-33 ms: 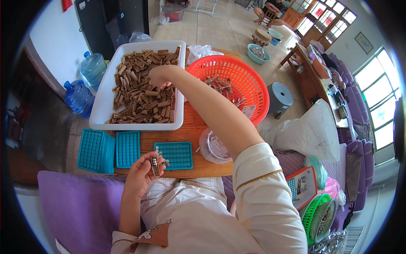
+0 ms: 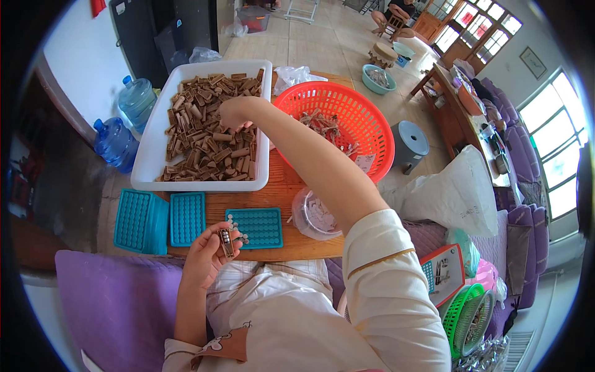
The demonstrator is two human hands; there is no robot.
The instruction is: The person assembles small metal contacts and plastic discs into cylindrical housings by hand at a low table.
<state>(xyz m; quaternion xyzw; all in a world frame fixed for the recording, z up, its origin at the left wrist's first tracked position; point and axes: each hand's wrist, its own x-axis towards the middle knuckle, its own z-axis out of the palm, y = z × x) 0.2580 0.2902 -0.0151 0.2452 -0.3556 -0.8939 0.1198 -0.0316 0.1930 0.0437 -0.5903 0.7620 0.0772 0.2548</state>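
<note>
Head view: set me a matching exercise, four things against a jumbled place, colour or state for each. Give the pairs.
1. left hand
2. right hand
3. large basket
4. water jugs

A. red, with a perforated wall
B. blue, left of the white tub
C. holding a small brown piece near a teal tray
D. at the tub's brown pieces

Pairs: 1-C; 2-D; 3-A; 4-B

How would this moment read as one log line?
left hand: holds brown case | right hand: at brown pieces in white tub, contact unclear
</note>
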